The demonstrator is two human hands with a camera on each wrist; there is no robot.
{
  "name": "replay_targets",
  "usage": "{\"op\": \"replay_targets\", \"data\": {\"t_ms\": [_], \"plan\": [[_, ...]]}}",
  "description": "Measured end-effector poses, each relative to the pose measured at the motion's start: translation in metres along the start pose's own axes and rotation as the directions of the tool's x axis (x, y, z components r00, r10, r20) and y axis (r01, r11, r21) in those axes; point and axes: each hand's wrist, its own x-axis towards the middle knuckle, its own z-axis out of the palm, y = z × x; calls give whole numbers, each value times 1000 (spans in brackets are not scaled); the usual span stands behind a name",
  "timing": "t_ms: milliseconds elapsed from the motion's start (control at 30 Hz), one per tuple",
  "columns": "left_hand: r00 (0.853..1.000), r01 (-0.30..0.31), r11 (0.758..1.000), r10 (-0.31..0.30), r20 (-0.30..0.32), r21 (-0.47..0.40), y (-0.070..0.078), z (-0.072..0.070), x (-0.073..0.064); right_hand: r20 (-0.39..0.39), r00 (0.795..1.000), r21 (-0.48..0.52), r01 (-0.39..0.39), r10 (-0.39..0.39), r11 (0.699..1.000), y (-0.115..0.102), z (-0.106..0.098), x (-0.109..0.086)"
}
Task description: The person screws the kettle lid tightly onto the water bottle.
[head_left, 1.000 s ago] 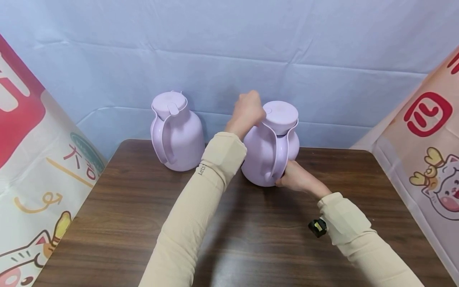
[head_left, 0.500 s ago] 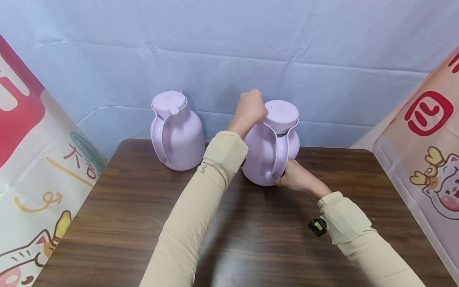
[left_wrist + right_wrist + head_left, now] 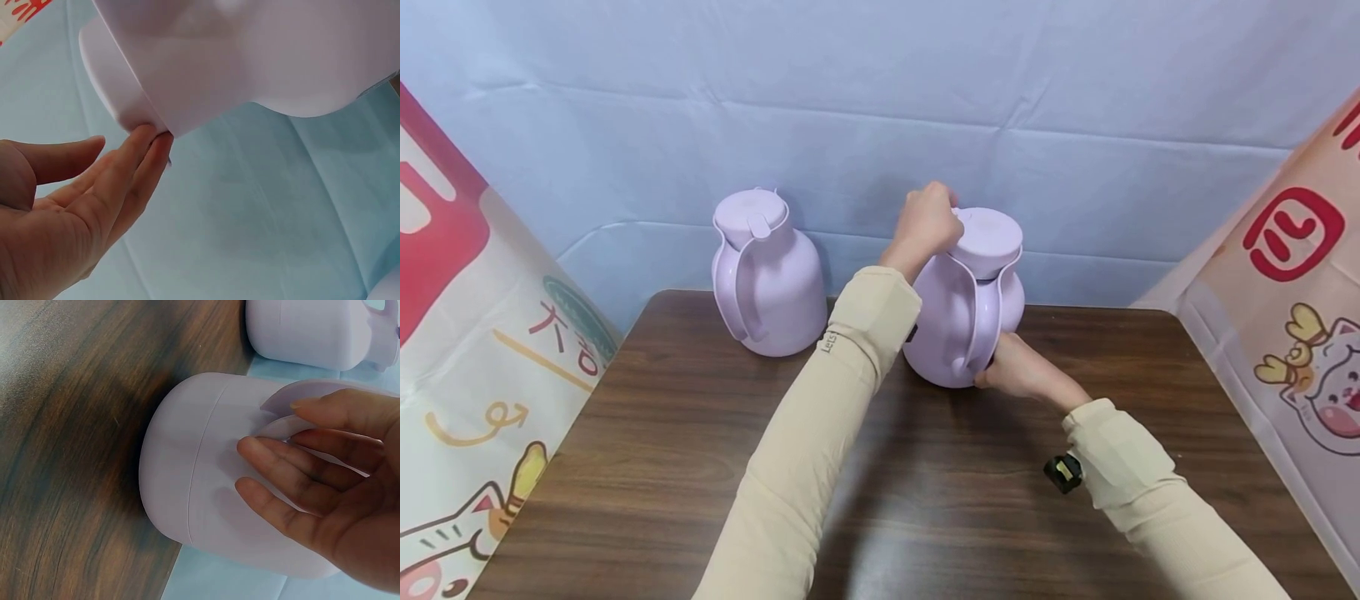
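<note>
Two lilac thermos jugs stand upright on the table, their handles toward me. At the right-hand jug (image 3: 936, 333), my left hand (image 3: 925, 225) is up beside the lid (image 3: 988, 233). In the left wrist view, the fingertips of that hand (image 3: 94, 206) touch the rim just below the lid (image 3: 106, 75), fingers extended and thumb apart. Low on the same jug, my right hand (image 3: 1018, 367) holds the lower part of the handle (image 3: 987, 321). The right wrist view has the handle (image 3: 284, 428) between the thumb and fingers of my right hand (image 3: 356, 512).
The other thermos jug (image 3: 782, 292) stands to the left, beyond my left forearm. Beneath both is a dark wood-grain table (image 3: 970, 500). A pale blue cloth (image 3: 880, 100) hangs behind it, and printed cartoon banners flank the left and right sides.
My left hand has shifted slightly up beside the lid, staying against the same jug. The right hand and both jugs have kept their places.
</note>
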Motion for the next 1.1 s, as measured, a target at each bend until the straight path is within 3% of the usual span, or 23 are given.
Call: {"op": "replay_targets", "data": {"t_ms": [433, 767, 1100], "plan": [[997, 56, 998, -57, -51, -8, 0, -5, -11, -14, 1000, 2, 4, -4, 1000, 0, 2, 1], [998, 26, 998, -23, -60, 50, -2, -1, -9, -12, 1000, -7, 3, -3, 1000, 0, 3, 1], [999, -10, 1000, 10, -52, 11, -5, 1, -7, -4, 1000, -3, 3, -3, 1000, 0, 3, 1]]}}
